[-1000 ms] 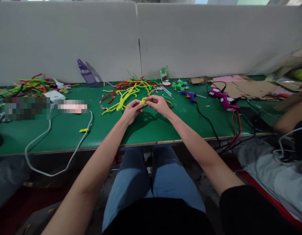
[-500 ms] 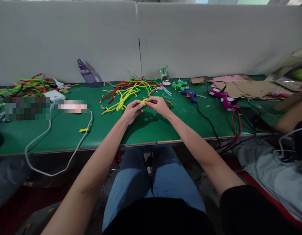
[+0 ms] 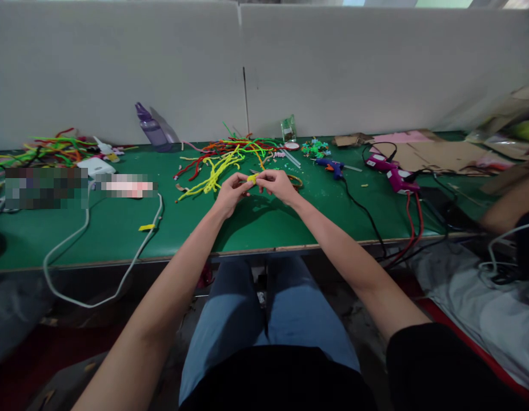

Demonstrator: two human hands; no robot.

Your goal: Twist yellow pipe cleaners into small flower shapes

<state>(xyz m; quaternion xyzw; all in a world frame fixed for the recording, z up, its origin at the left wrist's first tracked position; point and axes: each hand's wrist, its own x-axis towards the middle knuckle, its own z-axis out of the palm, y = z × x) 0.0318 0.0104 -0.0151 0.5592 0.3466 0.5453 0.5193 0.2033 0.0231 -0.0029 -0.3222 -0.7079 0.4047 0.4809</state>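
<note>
The pale grey panel (image 3: 119, 63) runs along the rear of the green table (image 3: 196, 231). Flat cardboard (image 3: 453, 155) lies toward the right end. Loose pipe cleaners (image 3: 212, 181), yellow, red, orange and green, are spread just beyond the hands, tangled and uneven. The left hand (image 3: 231, 197) and right hand (image 3: 278, 185) meet over the table, each with its fingertips pinched on one yellow piece. A purple bottle (image 3: 153, 132) is near the panel, left of the pipe cleaners. Two magenta boxes (image 3: 401, 180) with cords lie right of the blue glue gun (image 3: 332, 166), whose black cord trails to the table's front edge. A heap of green and blue bits (image 3: 316, 149) and a small green bag (image 3: 287, 129) sit behind. A gold loop (image 3: 297, 182) is partly hidden by the right hand. The smallest item, the yellow piece (image 3: 252, 178), is held above the table between both sets of fingertips; it is bright and compact, but fingers obstruct most of it and its full shape cannot be told
</note>
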